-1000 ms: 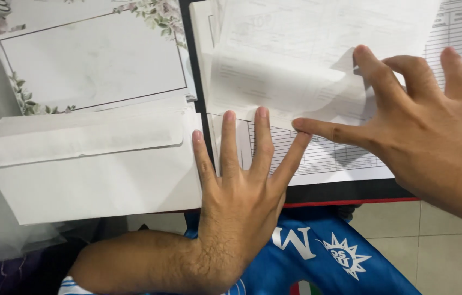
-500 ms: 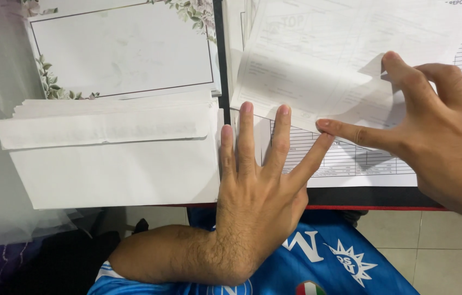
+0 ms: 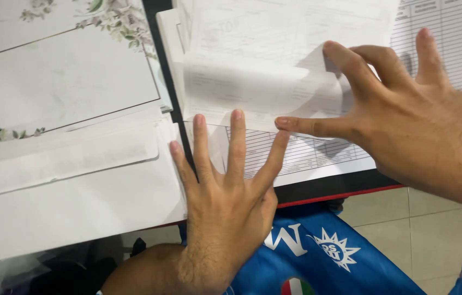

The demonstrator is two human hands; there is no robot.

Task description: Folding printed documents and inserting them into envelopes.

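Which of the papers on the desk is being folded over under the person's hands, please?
The thin printed sheet right of the dark divider: its lower part is doubled over, pinned by the right hand. The white envelopes and floral-bordered card lie flat.

White envelopes (image 3: 72,191), stacked, flaps open, lying at left on dark tabletop (image 3: 318,190). Floral-bordered card (image 3: 61,82) behind them. Ruled form sheet (image 3: 438,38) at far right. Beige floor tiles (image 3: 433,229) below the table edge.
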